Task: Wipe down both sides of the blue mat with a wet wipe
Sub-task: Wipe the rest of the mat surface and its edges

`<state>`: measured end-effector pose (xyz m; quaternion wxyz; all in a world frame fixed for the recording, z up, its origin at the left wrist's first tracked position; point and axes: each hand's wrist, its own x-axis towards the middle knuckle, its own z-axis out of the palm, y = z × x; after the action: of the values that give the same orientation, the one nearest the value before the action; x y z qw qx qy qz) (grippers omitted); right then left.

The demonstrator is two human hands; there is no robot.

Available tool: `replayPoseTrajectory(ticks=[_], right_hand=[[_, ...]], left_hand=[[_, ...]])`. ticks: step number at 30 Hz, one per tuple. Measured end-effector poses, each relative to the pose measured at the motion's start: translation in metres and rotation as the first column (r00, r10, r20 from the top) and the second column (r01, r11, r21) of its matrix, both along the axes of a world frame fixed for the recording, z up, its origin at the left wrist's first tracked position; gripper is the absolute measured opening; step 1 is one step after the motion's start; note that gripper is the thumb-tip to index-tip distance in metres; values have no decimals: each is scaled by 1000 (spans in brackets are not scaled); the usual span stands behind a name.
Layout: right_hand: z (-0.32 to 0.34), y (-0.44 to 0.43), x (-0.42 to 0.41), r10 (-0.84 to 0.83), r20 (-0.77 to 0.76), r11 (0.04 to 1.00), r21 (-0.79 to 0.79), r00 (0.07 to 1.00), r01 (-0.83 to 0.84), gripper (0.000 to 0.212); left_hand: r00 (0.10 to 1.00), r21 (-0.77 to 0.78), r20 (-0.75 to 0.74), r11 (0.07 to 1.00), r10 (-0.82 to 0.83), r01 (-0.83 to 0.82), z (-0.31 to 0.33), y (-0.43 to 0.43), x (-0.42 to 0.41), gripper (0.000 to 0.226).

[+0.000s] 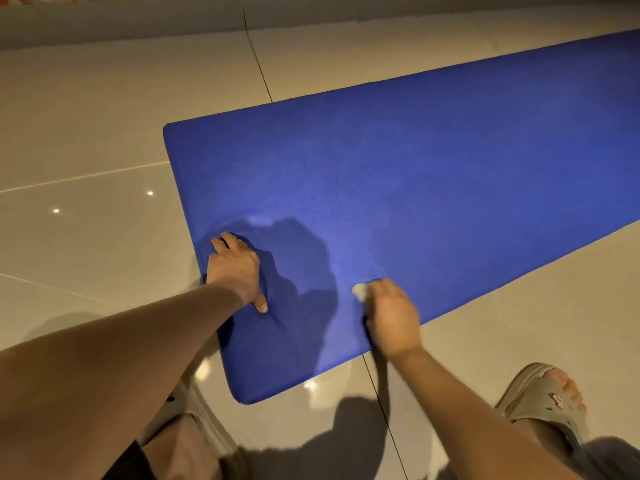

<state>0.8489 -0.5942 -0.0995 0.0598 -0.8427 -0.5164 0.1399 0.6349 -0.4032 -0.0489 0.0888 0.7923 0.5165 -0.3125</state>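
The blue mat [398, 174] lies flat on a glossy tiled floor, running from the near left to the far right. My left hand [237, 268] presses down on the mat near its short left end, fingers spread. My right hand [391, 315] grips a crumpled white wet wipe [360, 292] against the mat close to its near long edge; only a bit of the wipe shows past the fingers. The right hand looks motion-blurred.
Beige floor tiles [86, 220] surround the mat. My right foot in a tan slipper [543, 396] stands at the lower right, just off the mat's near edge. My left leg and slipper [194, 410] sit at the bottom. A grey wall base [121, 29] runs along the top.
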Motion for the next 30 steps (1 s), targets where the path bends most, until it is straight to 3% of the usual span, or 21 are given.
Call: replayPoseTrajectory(ticks=[3, 7, 11, 14, 18, 20, 23, 26, 30], right_hand=[[0, -12, 53, -247, 36, 969, 26, 968, 246, 9], [-2, -3, 21, -380, -46, 921, 79, 924, 382, 3], [1, 12, -57, -310, -150, 939, 108, 939, 328, 5], [11, 14, -95, -127, -191, 982, 110, 973, 150, 10], [11, 3, -62, 78, -91, 996, 56, 993, -73, 20], [11, -2, -21, 40, -16, 999, 32, 999, -40, 22], [10, -6, 28, -180, 61, 983, 38, 982, 178, 16], [8, 1, 21, -302, 44, 952, 53, 952, 300, 9], [7, 8, -53, -206, -101, 969, 117, 973, 217, 10]], left_hand=[[1000, -1, 11, 1000, 6, -6, 0, 0, -2, 146], [1000, 1, 5, 1000, -1, 1, 0, 0, 1, 147], [1000, -2, -20, 1000, 6, -6, 0, 0, 4, 148], [1000, -3, -19, 1000, 2, -3, 0, 0, 4, 148], [1000, -5, -6, 1000, 6, -6, -1, 0, 2, 148], [1000, -2, 1, 1000, 6, -6, -1, 0, 1, 148], [1000, -4, 4, 1000, 4, -4, -1, 1, -1, 149], [1000, -8, -7, 1000, 1, -2, -1, 1, 2, 149], [1000, -12, -28, 1000, 0, 0, -1, 1, 5, 149]])
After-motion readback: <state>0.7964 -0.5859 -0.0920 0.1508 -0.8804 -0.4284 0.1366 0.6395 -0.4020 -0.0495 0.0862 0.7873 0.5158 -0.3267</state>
